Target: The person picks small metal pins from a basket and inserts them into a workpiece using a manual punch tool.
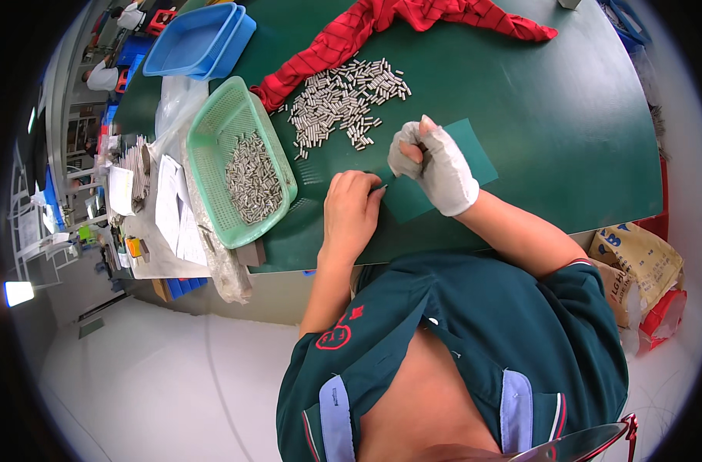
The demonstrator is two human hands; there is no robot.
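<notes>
My bare left hand (pixel 351 212) rests low over the green table with its fingers bent and pressed together. A tiny dark and grey thing shows at its thumb and fingertips, too small to name. Close on its right, my right hand (pixel 437 171) wears a whitish glove that leaves the thumb and a fingertip bare. Its fingers curl inward, and whatever they hold, if anything, is hidden. Beneath this hand lies a lighter green mat (pixel 474 154). Just beyond both hands spreads a loose pile of short metal pins (pixel 339 100).
A pale green basket (pixel 199 162) at left holds many similar metal pins (pixel 252 179). Behind it stand stacked blue trays (pixel 189 46). A red checked cloth (pixel 343 35) borders the pile's far side. Papers (pixel 174 208) lie left of the basket; sacks (pixel 636 262) stand beyond the table's right edge.
</notes>
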